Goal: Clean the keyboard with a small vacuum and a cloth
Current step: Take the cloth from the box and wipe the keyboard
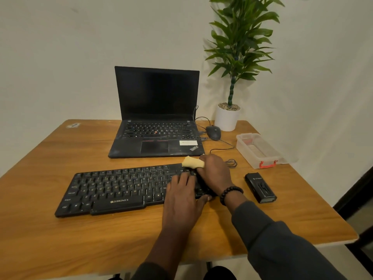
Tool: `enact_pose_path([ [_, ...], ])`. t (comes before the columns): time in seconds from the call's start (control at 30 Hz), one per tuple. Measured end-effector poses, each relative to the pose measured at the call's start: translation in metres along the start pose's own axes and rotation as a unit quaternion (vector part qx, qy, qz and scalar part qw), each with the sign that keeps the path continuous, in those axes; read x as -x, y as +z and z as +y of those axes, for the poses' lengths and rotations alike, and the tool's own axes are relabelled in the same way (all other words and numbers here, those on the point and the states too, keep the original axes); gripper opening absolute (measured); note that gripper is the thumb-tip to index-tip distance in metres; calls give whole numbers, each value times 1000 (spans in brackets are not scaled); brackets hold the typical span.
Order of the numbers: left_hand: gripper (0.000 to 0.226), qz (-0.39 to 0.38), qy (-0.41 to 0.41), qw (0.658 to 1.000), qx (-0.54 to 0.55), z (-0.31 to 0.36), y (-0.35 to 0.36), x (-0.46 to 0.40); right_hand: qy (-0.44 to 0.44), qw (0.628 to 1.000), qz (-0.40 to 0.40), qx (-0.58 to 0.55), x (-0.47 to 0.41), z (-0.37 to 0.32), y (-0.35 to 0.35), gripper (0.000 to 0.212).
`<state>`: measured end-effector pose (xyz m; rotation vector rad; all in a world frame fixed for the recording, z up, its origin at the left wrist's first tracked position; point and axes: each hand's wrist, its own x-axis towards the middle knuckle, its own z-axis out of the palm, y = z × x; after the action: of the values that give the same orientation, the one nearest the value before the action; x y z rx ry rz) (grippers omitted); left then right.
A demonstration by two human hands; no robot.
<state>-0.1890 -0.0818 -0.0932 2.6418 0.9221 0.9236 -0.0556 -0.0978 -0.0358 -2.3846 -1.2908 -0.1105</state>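
A black Zebronics keyboard (113, 188) lies across the wooden table (60, 154) in front of me. My right hand (216, 172) grips a folded yellow cloth (192, 162) and holds it against the keyboard's far right edge. Beside it, my left hand (181, 195) rests flat on the keys at the keyboard's right end, fingers spread, thumb at the front edge. A small black vacuum (260, 187) lies on the table to the right of the keyboard, apart from both hands.
An open black laptop (156, 118) stands behind the keyboard. A wired mouse (213, 132), a potted plant (227, 118) and an open clear plastic box (260, 150) with a red latch sit at the back right. The table's right edge is near the vacuum.
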Motion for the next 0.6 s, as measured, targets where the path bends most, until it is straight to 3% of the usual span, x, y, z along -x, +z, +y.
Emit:
enact_pose_path([
  [0.13,52,-2,-4,1000,-4,-1,1,-1,-25,998,-36,-53,7,7,-6,25],
  [0.23,47,0,-7,1000,-7,-1,0,-1,-31,998,-48,-21,15,3,-5,20],
  [0.6,48,-21,-31,999,-9,-1,-2,-1,-5,990,-109,-85,67,6,-22,18],
])
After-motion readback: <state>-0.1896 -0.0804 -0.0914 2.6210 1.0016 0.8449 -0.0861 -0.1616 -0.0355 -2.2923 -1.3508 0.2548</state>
